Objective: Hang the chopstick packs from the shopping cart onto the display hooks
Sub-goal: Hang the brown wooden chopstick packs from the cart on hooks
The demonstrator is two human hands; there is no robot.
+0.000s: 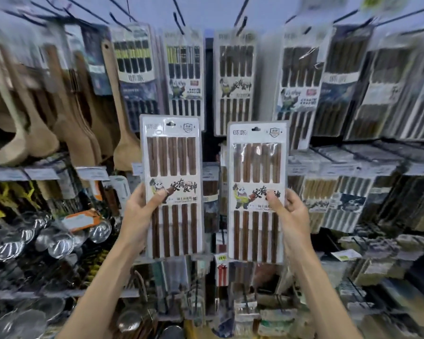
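Hooks [179, 18] jut from the pale display wall [206, 11] before you, carrying hung packs [235, 81]; wooden spatulas [123, 118] hang left of those. Your left hand [142, 206] grips one chopstick pack [171, 187] and your right hand [289, 214] grips a second pack [257, 192], both upright below the hung packs.

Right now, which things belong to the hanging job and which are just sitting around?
Job: left hand gripping one chopstick pack; right hand gripping a second pack; display hooks above; matching hung pack.
Bystanders: wooden spatulas, steel ladles, shelf price labels.
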